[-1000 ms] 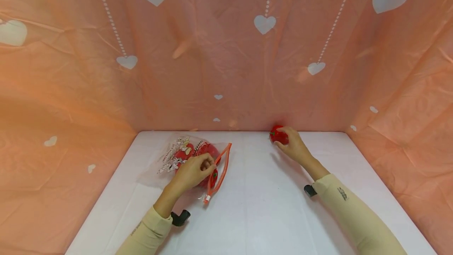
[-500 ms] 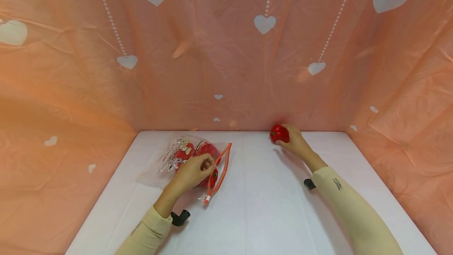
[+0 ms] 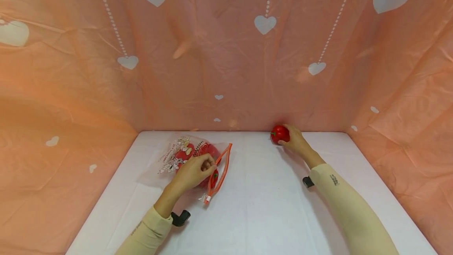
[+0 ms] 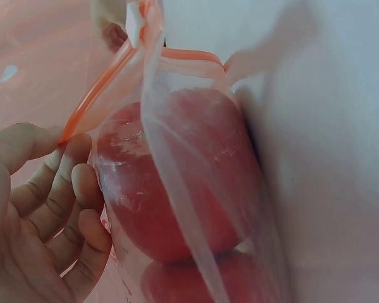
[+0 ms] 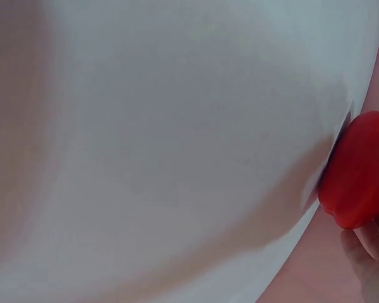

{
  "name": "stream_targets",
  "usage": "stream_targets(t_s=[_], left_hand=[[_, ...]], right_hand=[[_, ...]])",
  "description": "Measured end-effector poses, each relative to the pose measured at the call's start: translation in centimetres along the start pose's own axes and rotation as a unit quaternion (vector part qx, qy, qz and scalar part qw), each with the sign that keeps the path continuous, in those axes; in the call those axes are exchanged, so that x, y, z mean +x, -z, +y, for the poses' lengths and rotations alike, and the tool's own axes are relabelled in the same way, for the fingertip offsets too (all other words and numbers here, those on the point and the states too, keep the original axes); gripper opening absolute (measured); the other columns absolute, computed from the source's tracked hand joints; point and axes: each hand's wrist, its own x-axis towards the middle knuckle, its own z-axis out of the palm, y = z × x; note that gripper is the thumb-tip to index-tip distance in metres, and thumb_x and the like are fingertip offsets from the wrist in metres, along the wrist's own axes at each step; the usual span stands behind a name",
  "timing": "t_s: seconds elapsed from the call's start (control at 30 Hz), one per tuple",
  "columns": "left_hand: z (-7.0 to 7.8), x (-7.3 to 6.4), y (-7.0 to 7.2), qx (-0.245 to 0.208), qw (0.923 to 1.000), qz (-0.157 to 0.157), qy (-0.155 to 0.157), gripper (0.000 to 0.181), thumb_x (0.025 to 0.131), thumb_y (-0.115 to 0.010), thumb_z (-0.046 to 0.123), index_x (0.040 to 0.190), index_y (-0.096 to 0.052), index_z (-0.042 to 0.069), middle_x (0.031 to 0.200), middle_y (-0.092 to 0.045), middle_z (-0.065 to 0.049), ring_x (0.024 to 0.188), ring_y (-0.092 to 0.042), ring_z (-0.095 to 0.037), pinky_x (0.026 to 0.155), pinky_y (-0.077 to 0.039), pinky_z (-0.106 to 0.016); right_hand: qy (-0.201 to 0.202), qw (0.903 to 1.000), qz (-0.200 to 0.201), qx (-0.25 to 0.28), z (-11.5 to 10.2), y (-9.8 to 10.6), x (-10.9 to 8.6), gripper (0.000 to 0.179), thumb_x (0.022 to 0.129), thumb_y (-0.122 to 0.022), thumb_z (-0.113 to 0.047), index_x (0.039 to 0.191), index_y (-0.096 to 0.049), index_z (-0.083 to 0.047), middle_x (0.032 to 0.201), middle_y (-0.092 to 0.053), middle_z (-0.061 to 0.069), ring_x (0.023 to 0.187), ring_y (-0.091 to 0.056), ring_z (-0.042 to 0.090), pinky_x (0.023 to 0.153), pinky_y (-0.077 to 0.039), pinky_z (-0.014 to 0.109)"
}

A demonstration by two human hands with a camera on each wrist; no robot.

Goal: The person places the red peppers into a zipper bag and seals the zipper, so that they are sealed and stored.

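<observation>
On the left of the table lies a clear zip bag (image 3: 166,166) with cartoon prints and an orange zip edge (image 3: 223,180). Red bell peppers (image 4: 208,164) show through its film. My left hand (image 3: 192,171) pinches the orange edge between thumb and fingers, seen closer in the left wrist view. At the table's back edge, right of centre, my right hand (image 3: 297,143) grips another red bell pepper (image 3: 278,134) with a green stem. Its fingers lie around the pepper's right side, partly cut off in the right wrist view. The pepper appears to rest on the table.
The white table (image 3: 255,207) ends at the back against an orange-pink sheet (image 3: 226,70) with white hearts. The same sheet rises on the left and right. A white slider (image 3: 208,198) sits at the near end of the bag's zip.
My right hand has shifted slightly over the pepper, now more on its right side, and the right forearm has moved a little left. The left hand and the bag stay put.
</observation>
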Motion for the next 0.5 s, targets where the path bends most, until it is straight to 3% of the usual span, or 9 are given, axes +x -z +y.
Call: stream_targets(t_s=[0.5], left_hand=[[0.02, 0.14, -0.07, 0.004, 1.0000, -0.002, 0.003, 0.006, 0.102, -0.075, 0.020, 0.099, -0.070, 0.018, 0.081, -0.065, 0.011, 0.073, -0.056, -0.008, 0.064, -0.047, -0.027]], right_hand=[[-0.026, 0.9996, -0.001, 0.008, -0.60, 0.04, -0.65, 0.071, 0.099, -0.077, -0.011, 0.155, -0.039, 0.008, 0.156, -0.042, 0.032, 0.146, -0.038, 0.052, 0.117, -0.038, 0.067]])
